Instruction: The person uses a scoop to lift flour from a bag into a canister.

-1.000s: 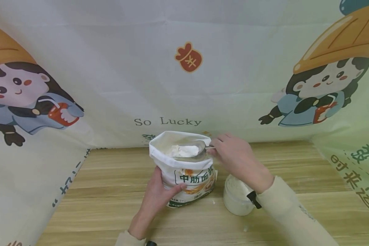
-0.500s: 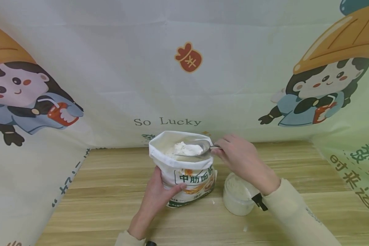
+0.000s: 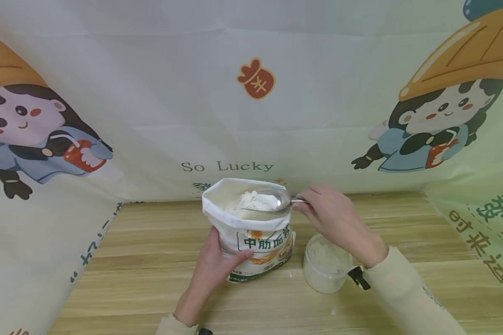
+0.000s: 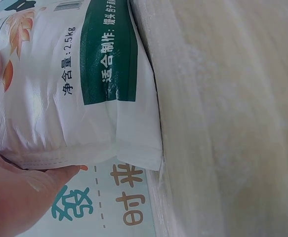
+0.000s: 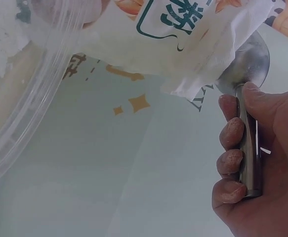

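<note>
A white flour bag with its top folded outward stands on the table, its mouth facing up. My left hand grips the bag's lower left side, thumb across the front; the left wrist view shows part of that hand against the bag. In my right hand is the handle of a metal scoop, heaped with white flour and held level at the bag's mouth. The right wrist view shows the fingers wrapped round the scoop's handle.
A round clear plastic tub with flour in it stands on the table right of the bag, under my right forearm. Small flour specks lie on the wooden table. A printed cloth hangs behind and at both sides.
My right hand has drawn the loaded scoop a little to the right, toward the bag's right rim. The left hand and bag stay where they were.
</note>
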`<state>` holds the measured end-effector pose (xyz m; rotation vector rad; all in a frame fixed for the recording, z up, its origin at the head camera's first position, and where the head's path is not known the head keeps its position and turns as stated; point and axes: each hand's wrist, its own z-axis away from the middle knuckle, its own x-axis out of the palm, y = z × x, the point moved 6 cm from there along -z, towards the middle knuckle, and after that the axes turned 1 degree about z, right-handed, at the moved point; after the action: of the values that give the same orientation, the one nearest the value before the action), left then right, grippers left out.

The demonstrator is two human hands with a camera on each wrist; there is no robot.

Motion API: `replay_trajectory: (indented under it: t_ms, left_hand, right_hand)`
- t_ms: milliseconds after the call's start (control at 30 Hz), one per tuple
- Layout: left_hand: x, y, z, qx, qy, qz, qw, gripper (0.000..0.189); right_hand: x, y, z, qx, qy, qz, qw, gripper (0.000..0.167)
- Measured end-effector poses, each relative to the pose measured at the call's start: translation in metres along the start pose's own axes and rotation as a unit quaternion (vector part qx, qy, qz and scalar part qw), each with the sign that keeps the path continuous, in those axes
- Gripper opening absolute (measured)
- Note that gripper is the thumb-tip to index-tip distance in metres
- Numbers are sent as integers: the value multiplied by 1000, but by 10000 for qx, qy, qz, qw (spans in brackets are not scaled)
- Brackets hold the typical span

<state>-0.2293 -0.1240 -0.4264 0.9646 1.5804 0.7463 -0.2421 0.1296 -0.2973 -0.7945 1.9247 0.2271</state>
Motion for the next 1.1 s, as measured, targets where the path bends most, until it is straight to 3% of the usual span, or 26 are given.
replay_trajectory:
  t_ms: [1100]
  left_hand:
    - [0, -2, 0, -128, -31, 54, 9999, 90]
  right_hand:
    - [-20, 19, 31, -1, 503, -206, 9985, 11]
